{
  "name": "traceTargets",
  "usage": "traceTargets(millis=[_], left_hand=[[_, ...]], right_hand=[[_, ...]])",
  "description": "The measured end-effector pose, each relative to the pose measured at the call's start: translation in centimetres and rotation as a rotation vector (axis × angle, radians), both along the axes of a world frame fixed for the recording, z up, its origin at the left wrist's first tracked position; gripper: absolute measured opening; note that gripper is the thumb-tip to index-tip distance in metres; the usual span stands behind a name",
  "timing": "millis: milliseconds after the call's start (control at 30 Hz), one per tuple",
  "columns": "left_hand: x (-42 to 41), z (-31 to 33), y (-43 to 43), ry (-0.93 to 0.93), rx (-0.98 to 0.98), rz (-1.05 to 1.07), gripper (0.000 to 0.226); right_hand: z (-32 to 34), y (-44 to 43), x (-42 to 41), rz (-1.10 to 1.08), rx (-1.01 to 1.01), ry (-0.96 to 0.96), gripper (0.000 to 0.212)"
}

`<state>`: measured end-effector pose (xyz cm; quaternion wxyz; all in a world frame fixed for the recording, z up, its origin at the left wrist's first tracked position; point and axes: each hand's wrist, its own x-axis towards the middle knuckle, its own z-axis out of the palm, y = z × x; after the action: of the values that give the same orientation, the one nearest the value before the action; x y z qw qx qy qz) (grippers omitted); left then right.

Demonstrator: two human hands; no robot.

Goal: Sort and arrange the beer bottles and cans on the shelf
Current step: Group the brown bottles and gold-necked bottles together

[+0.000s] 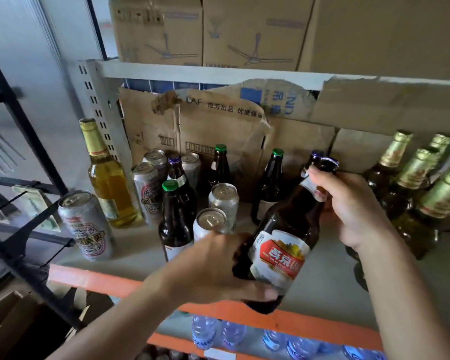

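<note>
Left grip (pixel 216 263) wraps the base and right grip (pixel 353 206) pinches the neck of the tilted brown glass beer bottle with the red-and-white label (pixel 283 245), held over the front edge of the grey shelf (pixel 135 248), and it's best righted before joining the green-capped brown glass bottles (pixel 268 188) behind the grips.

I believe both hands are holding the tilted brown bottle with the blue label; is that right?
Not quite: its label is red, not blue. The head view shows the left hand and right hand holding the tilted brown bottle.
</note>
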<state>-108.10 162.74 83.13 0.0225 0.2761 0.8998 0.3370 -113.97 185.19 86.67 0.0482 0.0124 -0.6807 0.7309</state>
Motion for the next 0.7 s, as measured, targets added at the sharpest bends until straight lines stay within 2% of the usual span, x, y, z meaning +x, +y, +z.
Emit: traceTargets(millis=[100, 233, 433, 700], left_hand=[[-2.0, 0.9, 0.1, 0.225, 0.017, 0.017, 0.042], [-4.9, 2.1, 0.7, 0.393, -0.052, 0.08, 0.02], [-8.9, 0.9, 1.7, 0.326, -0.163, 0.197, 0.035], [-10.8, -0.8, 2.4, 0.174, -0.286, 0.216, 0.049]], right_hand=[[-0.6, 1.2, -0.6, -0.057, 0.0, 0.025, 0.022], [-2.5, 2.5, -1.4, -0.086, 0.06, 0.008, 0.018], [-3.9, 3.5, -2.3, -0.146, 0.139, -0.025, 0.022], [-4.1, 4.7, -4.3, -0.27, 0.295, 0.029, 0.019]])
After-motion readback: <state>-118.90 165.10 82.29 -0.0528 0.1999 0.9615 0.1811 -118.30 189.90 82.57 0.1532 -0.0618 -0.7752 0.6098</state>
